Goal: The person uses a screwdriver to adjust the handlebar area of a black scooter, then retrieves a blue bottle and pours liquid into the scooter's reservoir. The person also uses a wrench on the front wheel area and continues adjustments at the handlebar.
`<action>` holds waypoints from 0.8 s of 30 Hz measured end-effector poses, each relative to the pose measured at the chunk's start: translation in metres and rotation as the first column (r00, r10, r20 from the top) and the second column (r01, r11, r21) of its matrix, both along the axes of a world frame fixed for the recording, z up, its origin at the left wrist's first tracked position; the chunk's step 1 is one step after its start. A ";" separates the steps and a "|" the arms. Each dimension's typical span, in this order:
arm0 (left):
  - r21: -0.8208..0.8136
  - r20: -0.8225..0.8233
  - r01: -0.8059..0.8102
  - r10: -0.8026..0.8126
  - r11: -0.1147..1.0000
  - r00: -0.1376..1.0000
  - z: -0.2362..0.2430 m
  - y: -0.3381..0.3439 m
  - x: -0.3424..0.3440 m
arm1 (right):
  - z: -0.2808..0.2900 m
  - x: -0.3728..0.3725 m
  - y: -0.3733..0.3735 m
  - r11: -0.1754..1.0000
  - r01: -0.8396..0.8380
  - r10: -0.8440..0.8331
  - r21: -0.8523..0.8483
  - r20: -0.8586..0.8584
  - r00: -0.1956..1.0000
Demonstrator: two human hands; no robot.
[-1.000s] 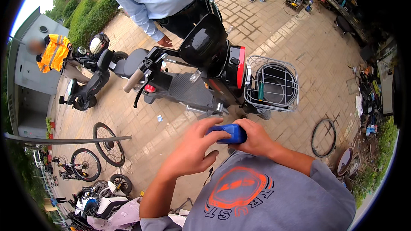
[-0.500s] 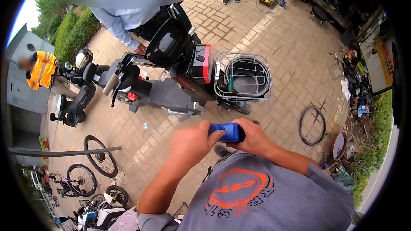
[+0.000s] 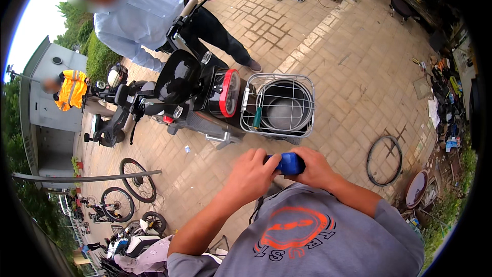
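Note:
A blue plastic bottle (image 3: 292, 164) is between my two hands, close in front of my chest. My right hand (image 3: 315, 168) wraps round its right end. My left hand (image 3: 252, 173) closes on the left end, and its fingers hide that part. Just beyond my hands stands an electric scooter with a black and red front (image 3: 219, 94). Its wire basket (image 3: 312, 103) holds a dark round pot (image 3: 281, 114) and a green-handled tool (image 3: 257, 117).
A person in a light blue shirt (image 3: 138, 13) stands at the scooter with a hand on its handlebar. A loose tyre (image 3: 369, 166) lies on the paving at right, near scattered parts (image 3: 447, 105). Bicycle wheels (image 3: 151, 190) and parked bikes are at left, under a grey bar (image 3: 92, 178).
The scooter's front and basket have shifted left in view and turned. My left hand has moved right along with the bottle, and less of the bottle shows.

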State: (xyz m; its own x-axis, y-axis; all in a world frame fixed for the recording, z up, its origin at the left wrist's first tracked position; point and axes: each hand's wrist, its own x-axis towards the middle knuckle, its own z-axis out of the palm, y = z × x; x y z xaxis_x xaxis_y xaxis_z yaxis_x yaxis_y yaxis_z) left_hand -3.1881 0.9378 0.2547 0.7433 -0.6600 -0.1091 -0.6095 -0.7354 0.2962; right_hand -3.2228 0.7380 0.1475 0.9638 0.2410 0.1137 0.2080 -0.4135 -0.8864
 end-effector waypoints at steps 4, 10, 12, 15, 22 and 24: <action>-0.104 0.014 0.021 -0.019 0.994 1.000 0.003 -0.014 0.017 | -0.003 0.011 -0.026 0.997 -0.051 0.055 0.058 -0.080 0.995; 0.037 -0.210 -0.210 0.214 0.977 0.954 -0.018 -0.034 0.017 | -0.012 0.023 -0.034 1.000 -0.009 0.009 -0.002 -0.019 1.000; -0.021 -0.117 0.007 -0.010 1.000 0.993 -0.025 -0.024 0.026 | -0.014 0.027 -0.037 0.999 -0.046 0.045 -0.005 -0.035 0.998; -0.047 -0.020 0.222 -0.224 0.974 0.974 -0.029 -0.006 0.041 | -0.009 0.037 -0.036 0.994 -0.113 0.112 -0.009 -0.089 0.990; -0.053 -0.270 -0.155 0.135 0.987 0.953 -0.044 0.012 0.064 | -0.007 0.063 0.002 0.994 -0.034 0.027 -0.102 -0.065 0.998; -0.137 -0.197 -0.109 0.081 0.985 0.977 -0.053 0.028 0.070 | -0.011 0.068 0.018 0.992 -0.043 0.038 -0.116 -0.047 0.998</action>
